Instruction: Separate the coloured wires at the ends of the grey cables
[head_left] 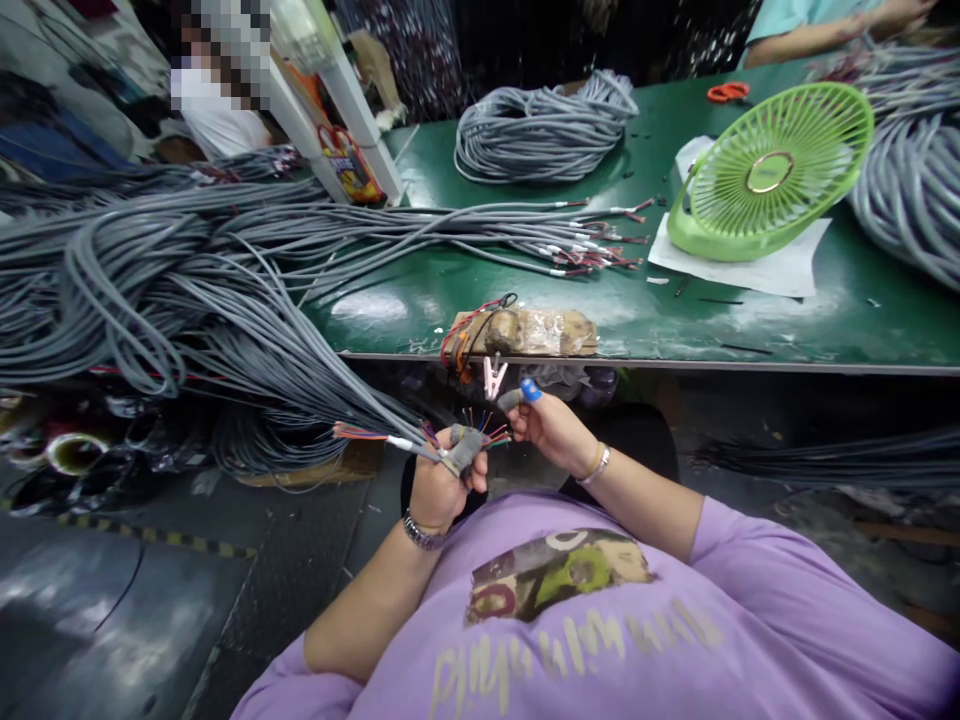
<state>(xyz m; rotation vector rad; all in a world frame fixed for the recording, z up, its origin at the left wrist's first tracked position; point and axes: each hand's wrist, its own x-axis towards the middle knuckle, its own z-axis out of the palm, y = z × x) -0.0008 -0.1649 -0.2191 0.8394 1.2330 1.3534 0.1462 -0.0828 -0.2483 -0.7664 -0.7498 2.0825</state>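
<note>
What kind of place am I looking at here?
Probably a cable assembly workshop: grey cables with stripped, coloured wire ends lie on a green workbench, and another large coil sits behind them.

We see a green fan point(771, 172) standing on white paper point(787, 262). Orange-handled scissors point(727, 92) lie near it.

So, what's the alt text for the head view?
A person's left hand holds grey cables with multicoloured wire ends, the right hand close by; beyond, a green table bears grey cable bundles and a round light-green plastic fan.
</note>
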